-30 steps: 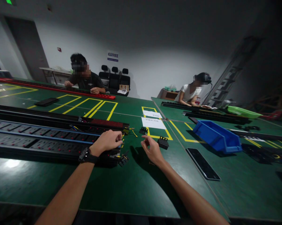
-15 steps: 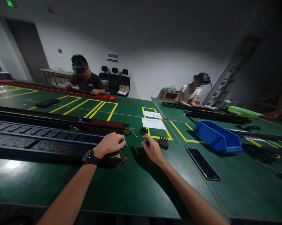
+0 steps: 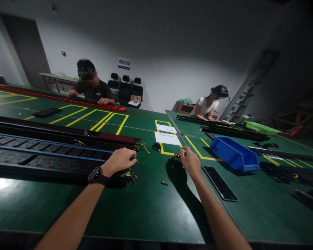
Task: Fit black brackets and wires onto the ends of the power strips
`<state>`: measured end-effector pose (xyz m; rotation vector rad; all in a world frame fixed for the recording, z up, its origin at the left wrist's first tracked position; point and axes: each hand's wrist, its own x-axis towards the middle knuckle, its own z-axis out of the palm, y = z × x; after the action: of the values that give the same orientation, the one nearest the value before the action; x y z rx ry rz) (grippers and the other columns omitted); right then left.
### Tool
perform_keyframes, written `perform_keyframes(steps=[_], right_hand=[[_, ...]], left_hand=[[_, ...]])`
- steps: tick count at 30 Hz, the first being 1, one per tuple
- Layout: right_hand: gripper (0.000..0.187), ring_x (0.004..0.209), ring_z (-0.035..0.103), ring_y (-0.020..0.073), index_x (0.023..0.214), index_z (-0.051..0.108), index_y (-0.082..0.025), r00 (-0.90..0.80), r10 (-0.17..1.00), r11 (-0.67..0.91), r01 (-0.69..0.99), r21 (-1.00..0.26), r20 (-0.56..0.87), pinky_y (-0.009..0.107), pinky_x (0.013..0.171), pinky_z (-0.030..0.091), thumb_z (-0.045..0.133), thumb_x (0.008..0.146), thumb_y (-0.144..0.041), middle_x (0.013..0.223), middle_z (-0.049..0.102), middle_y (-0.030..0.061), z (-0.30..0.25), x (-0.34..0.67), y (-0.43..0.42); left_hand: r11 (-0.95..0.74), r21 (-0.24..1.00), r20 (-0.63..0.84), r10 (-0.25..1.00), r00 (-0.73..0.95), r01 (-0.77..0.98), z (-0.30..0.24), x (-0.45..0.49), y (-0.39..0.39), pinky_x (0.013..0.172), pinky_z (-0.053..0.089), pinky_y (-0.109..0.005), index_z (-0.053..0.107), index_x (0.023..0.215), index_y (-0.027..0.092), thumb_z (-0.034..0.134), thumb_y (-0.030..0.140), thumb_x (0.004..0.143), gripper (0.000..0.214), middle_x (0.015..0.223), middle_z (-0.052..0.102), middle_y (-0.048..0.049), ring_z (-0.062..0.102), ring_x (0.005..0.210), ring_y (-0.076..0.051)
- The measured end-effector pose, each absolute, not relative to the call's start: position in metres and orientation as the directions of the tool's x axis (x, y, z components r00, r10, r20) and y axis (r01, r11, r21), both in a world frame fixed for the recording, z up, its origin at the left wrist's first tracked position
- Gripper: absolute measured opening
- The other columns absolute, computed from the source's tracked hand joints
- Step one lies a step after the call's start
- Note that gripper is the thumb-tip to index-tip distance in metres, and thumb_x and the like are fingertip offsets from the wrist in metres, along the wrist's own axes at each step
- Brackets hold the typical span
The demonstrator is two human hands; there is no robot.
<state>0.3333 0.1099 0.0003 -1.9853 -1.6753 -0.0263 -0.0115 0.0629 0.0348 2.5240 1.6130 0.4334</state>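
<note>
My left hand (image 3: 121, 160), with a watch (image 3: 94, 174) on its wrist, is closed over the right end of a long black power strip (image 3: 52, 162) with rows of sockets. A thin tip shows at its fingers; what they pinch I cannot make out. A black slotted connector piece (image 3: 134, 177) sits just below that hand at the strip's end. My right hand (image 3: 191, 161) is closed, fingertips at a small black terminal block (image 3: 176, 158), and whatever is in them is hidden. A small screw (image 3: 165, 183) lies on the green table between the hands.
Another black block (image 3: 157, 146) lies beside paper labels (image 3: 168, 138). To the right are a phone (image 3: 220, 183) and a blue bin (image 3: 234, 154). Yellow wires (image 3: 146, 148) stick out of a second strip (image 3: 115, 138). Two people work across the table.
My right hand has moved right, from above the open table to the terminal block, and its fingers have closed. The screw beneath it now shows fully. My left hand stays at the strip's end.
</note>
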Motion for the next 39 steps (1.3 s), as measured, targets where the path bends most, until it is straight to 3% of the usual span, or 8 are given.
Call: perform_keyframes(steps=[4,11,15,19,23,28,39], right_hand=[[0.037,0.09,0.068,0.0261,0.117,0.069,-0.02,0.216,0.943,-0.131,0.941,-0.313,0.254,0.032,0.071,0.042,0.038,0.102,-0.033,0.103,0.072,0.0151,-0.007,0.357,0.119],[0.033,0.106,0.065,0.0258,0.114,0.073,-0.015,-0.046,0.973,0.096,0.972,-0.215,0.226,0.03,0.087,0.043,0.05,0.091,-0.016,0.111,0.072,0.0141,-0.014,0.36,0.125],[0.029,0.102,0.067,0.0257,0.107,0.076,-0.021,-0.102,0.984,0.128,0.975,-0.179,0.149,0.03,0.082,0.045,0.055,0.092,-0.034,0.108,0.075,0.0103,-0.003,0.35,0.116],[0.04,0.095,0.07,0.027,0.107,0.076,-0.027,-0.07,0.994,0.08,0.987,-0.136,0.079,0.031,0.074,0.047,0.054,0.092,-0.056,0.103,0.075,0.0083,0.005,0.345,0.106],[0.04,0.098,0.07,0.0266,0.118,0.073,-0.028,-0.126,0.99,0.133,0.985,-0.109,0.068,0.03,0.073,0.047,0.066,0.085,-0.051,0.113,0.074,0.0077,0.004,0.344,0.103],[0.032,0.093,0.07,0.0256,0.114,0.074,-0.028,-0.158,0.982,0.171,0.978,-0.122,0.107,0.029,0.069,0.046,0.07,0.084,-0.039,0.108,0.075,0.0066,0.0,0.345,0.105],[0.031,0.095,0.069,0.0246,0.113,0.075,-0.026,-0.179,0.974,0.202,0.963,-0.178,0.138,0.028,0.072,0.045,0.071,0.084,-0.036,0.108,0.075,0.0077,-0.001,0.346,0.104]], left_hand=[[-0.42,0.284,0.19,0.906,0.379,0.862,0.033,-0.011,0.064,0.063,0.037,-0.027,0.071,0.083,0.02,0.055,0.035,0.085,0.022,0.085,0.072,-0.0051,0.063,0.076,-0.017],[-0.429,0.236,0.219,0.898,0.383,0.872,0.029,-0.011,0.064,0.063,0.036,-0.026,0.07,0.081,0.02,0.054,0.033,0.085,0.02,0.082,0.071,-0.0043,0.063,0.076,-0.017],[-0.44,0.209,0.222,0.891,0.395,0.874,0.03,-0.01,0.062,0.063,0.036,-0.026,0.068,0.081,0.021,0.055,0.032,0.086,0.018,0.082,0.071,-0.0041,0.064,0.077,-0.018],[-0.439,0.192,0.222,0.891,0.397,0.878,0.032,-0.009,0.061,0.063,0.035,-0.026,0.067,0.08,0.02,0.055,0.031,0.087,0.017,0.082,0.071,-0.0036,0.064,0.078,-0.018],[-0.439,0.188,0.22,0.891,0.398,0.879,0.033,-0.008,0.06,0.063,0.036,-0.026,0.067,0.08,0.02,0.055,0.03,0.086,0.017,0.083,0.071,-0.0039,0.064,0.078,-0.018],[-0.449,0.194,0.225,0.886,0.406,0.872,0.032,-0.009,0.061,0.064,0.038,-0.026,0.067,0.08,0.02,0.055,0.03,0.087,0.017,0.082,0.071,-0.0039,0.065,0.079,-0.018],[-0.453,0.201,0.232,0.883,0.407,0.869,0.029,-0.01,0.062,0.068,0.041,-0.026,0.069,0.081,0.02,0.054,0.031,0.086,0.019,0.082,0.071,-0.0044,0.065,0.077,-0.018]])
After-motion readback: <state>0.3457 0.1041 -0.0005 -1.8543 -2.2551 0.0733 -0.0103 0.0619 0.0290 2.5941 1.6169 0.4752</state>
